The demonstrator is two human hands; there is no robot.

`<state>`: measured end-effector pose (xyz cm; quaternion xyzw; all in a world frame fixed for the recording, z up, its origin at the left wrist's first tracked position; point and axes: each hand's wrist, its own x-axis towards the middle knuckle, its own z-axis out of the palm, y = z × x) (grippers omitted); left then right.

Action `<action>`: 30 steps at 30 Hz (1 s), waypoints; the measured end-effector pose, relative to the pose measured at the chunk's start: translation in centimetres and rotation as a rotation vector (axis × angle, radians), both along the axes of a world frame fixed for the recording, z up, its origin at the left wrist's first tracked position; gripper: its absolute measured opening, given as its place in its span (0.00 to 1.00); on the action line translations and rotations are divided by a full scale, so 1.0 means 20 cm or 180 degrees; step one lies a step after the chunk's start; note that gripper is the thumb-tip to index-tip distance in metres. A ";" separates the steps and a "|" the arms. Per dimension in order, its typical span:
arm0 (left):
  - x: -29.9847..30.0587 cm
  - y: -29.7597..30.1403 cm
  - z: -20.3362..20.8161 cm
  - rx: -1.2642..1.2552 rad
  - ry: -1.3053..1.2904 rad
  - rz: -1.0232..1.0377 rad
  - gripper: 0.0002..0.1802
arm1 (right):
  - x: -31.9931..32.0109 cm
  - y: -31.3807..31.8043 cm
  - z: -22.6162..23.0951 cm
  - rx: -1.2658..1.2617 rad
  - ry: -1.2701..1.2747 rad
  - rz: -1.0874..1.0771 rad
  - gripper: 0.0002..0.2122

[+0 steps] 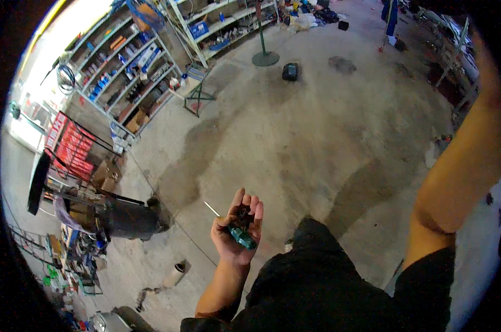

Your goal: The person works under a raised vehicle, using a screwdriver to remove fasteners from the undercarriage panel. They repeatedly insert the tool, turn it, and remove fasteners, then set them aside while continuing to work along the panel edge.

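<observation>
Palm up, my left hand (239,231) is in front of my body, its fingers curled around a screwdriver (242,237). The screwdriver has a dark green handle lying across the palm, and its thin pale shaft sticks out past the thumb to the upper left. Several small dark pieces (242,214) lie in the same hand against the fingers; they look like bolts or screws, but are too small to tell. My right arm (459,160) is raised along the right rim, with its hand lost beyond the dark edge of the picture.
Shelves (123,72) with bottles and boxes line the far left wall. A small stool (198,95) and a round-based stand (265,58) are nearby. On the floor are a dark object (290,71) and a pipe piece (174,275). A black cylindrical drum (130,221) is at left.
</observation>
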<state>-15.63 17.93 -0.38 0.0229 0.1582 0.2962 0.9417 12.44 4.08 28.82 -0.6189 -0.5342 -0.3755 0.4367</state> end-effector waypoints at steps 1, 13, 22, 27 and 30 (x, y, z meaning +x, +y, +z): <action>0.04 0.02 -0.01 0.0035 -0.0146 -0.0008 0.37 | -0.04 0.03 -0.13 -0.0190 0.0367 0.0286 0.12; 0.35 0.61 -0.11 0.0177 -0.0306 -0.0173 0.45 | -0.27 0.85 -1.51 -0.1285 0.2718 0.1967 0.14; 0.41 1.06 -0.22 -0.0129 0.0120 0.0448 0.46 | -0.17 1.44 -1.62 -0.1629 0.3926 0.2581 0.15; 0.42 1.36 -0.27 0.0011 -0.0013 0.0510 0.47 | -0.22 1.75 -1.64 -0.2295 0.3169 0.2767 0.09; 0.40 1.56 -0.28 0.0031 -0.0141 0.0408 0.48 | -0.29 1.92 -1.67 -0.2175 0.2975 0.2683 0.10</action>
